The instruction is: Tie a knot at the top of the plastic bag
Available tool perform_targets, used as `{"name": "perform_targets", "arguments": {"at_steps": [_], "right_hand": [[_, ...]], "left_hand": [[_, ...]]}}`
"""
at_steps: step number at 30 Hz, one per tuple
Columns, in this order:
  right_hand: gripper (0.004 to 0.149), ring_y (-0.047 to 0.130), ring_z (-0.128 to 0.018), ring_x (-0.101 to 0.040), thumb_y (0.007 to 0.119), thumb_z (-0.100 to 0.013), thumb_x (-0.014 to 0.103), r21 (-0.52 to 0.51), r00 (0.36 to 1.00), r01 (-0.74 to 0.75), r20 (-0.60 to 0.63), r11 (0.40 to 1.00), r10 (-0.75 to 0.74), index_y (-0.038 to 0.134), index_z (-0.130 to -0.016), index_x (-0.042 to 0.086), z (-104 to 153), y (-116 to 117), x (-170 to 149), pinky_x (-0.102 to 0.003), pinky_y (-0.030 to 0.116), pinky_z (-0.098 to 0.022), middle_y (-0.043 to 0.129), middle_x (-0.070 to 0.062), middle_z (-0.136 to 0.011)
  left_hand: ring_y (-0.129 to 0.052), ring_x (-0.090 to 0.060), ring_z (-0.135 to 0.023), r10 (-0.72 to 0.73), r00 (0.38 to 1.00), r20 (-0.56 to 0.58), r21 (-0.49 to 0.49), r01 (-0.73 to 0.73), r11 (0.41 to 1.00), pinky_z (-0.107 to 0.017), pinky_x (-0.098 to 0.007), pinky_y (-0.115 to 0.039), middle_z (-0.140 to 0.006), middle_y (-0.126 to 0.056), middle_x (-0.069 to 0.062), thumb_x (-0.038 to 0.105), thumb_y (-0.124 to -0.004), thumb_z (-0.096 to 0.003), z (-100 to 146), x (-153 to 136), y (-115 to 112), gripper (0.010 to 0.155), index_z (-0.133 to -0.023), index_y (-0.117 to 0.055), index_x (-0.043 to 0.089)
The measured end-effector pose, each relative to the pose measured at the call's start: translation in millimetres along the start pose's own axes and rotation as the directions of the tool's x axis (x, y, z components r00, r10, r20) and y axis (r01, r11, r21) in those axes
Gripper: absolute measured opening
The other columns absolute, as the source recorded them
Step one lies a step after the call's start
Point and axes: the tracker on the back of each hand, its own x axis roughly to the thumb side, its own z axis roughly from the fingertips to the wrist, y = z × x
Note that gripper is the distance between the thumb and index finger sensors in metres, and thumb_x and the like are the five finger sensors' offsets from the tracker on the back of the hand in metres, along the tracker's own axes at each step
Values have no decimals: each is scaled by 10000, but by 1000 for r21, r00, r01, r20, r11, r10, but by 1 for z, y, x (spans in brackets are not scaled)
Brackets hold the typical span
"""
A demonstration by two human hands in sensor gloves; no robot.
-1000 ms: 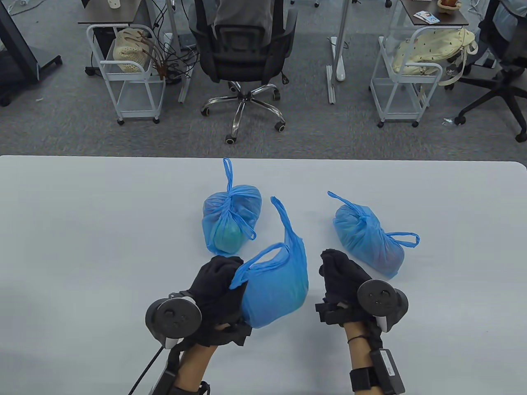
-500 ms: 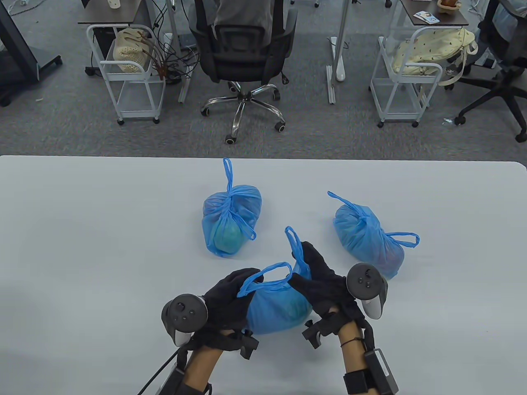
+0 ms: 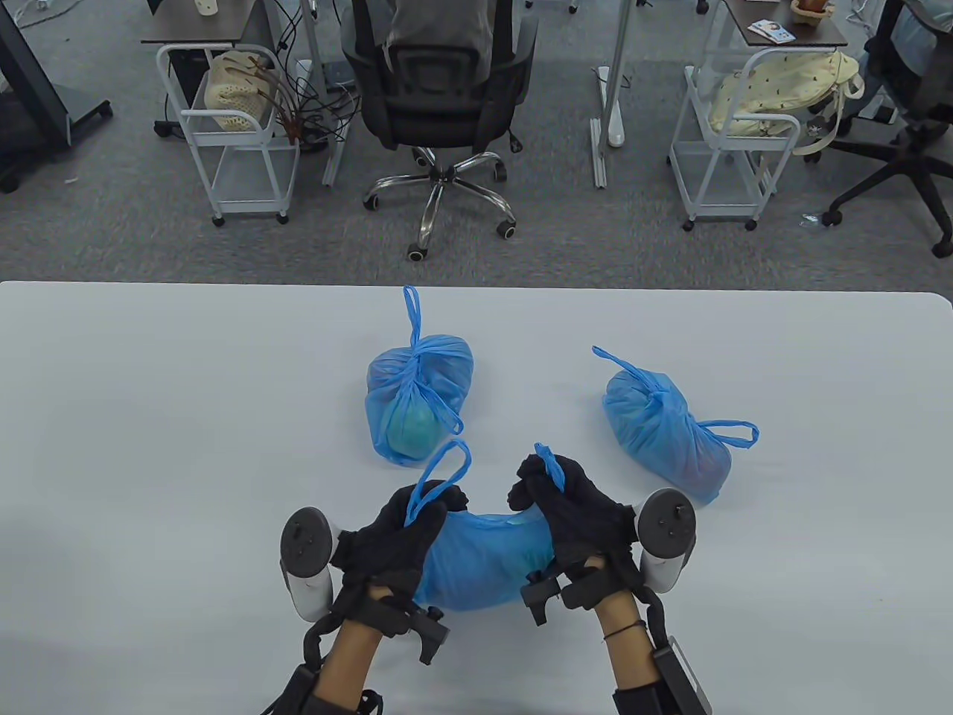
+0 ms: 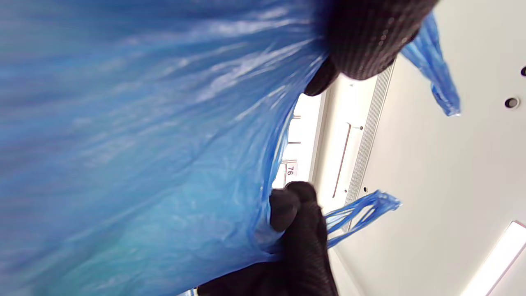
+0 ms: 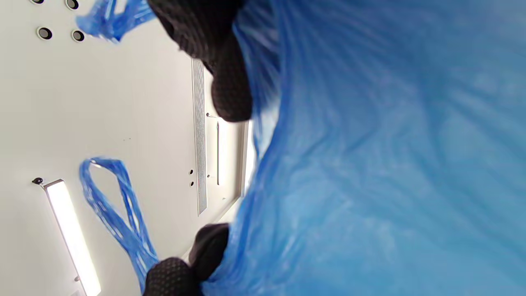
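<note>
The bag (image 3: pixel 484 555) is lying at the near middle of the white table (image 3: pixel 149 417), stretched between both hands. The left hand (image 3: pixel 394 532) is gripping the left handle (image 3: pixel 439 477), fingers clamped on it; the right hand (image 3: pixel 569 506) is gripping the right handle (image 3: pixel 552 465) likewise. Two knotted bags are resting farther off, one centre (image 3: pixel 417 395), one right (image 3: pixel 666 436). Beyond the table, grey carpet (image 3: pixel 595 238) is carrying an office chair (image 3: pixel 439 97) and two white carts (image 3: pixel 231 134) (image 3: pixel 733 134).

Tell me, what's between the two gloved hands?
The blue bag they grip, its mouth stretched from left hand to right hand; the table view shows it.
</note>
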Motion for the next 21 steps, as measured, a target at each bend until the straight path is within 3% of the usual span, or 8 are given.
{"name": "perform_targets", "arguments": {"at_steps": [5, 9, 11, 12, 13, 15, 21], "right_hand": [[377, 1006, -395, -275, 700, -538, 278, 18, 999, -43, 17, 999, 42, 760, -868, 107, 0, 3, 1, -615, 748, -448, 962, -20, -505], [381, 997, -344, -256, 698, -540, 282, 46, 995, -99, 37, 994, 97, 762, -868, 101, 0, 8, 3, -605, 761, -424, 959, -8, -465], [382, 994, -332, -247, 698, -541, 286, 61, 990, -137, 51, 989, 134, 762, -868, 101, -1, 10, 3, -601, 765, -416, 957, -4, -454], [382, 994, -329, -247, 698, -540, 286, 65, 986, -161, 58, 985, 158, 763, -868, 100, 0, 11, 2, -602, 765, -414, 956, -5, -449], [383, 995, -325, -246, 700, -539, 288, 65, 982, -181, 63, 981, 177, 766, -865, 99, 0, 12, 2, -601, 767, -411, 957, -3, -443], [384, 997, -315, -240, 702, -537, 292, 84, 972, -228, 84, 970, 221, 771, -862, 100, 1, 14, 1, -598, 773, -404, 957, 2, -432], [384, 996, -290, -231, 698, -536, 297, 138, 952, -294, 126, 946, 278, 774, -856, 98, 2, 26, 3, -594, 783, -391, 954, 11, -415]], "left_hand": [[-971, -268, -820, 117, 993, -4, -37, -117, 992, -689, -619, -667, -909, -944, 34, 491, -715, -527, -1, 1, 5, 368, -868, -774, 364], [-939, -275, -892, 269, 963, -29, -86, -270, 959, -724, -642, -602, -948, -925, 31, 409, -709, -548, -1, 0, 5, 346, -892, -714, 372], [-954, -274, -882, 243, 970, -28, -90, -244, 965, -726, -647, -591, -901, -959, 42, 393, -695, -550, -2, 1, 5, 342, -892, -699, 375], [-983, -262, -851, 209, 978, -23, -86, -210, 974, -719, -640, -606, -850, -987, 57, 485, -639, -535, -2, 0, 4, 372, -886, -701, 376], [-1004, -248, -826, 190, 981, -24, -88, -191, 978, -718, -632, -613, -804, -1006, 72, 484, -634, -536, -2, 0, 4, 370, -884, -699, 377], [-1036, -232, -773, 147, 989, -28, -95, -149, 984, -715, -625, -622, -722, -1028, 88, 410, -667, -544, -2, 0, 1, 343, -884, -697, 371], [-1069, -168, -510, -41, 999, -10, -74, 40, 996, -660, -576, -703, -424, -979, 146, 400, -652, -537, -3, 0, -7, 350, -878, -696, 337]]}}
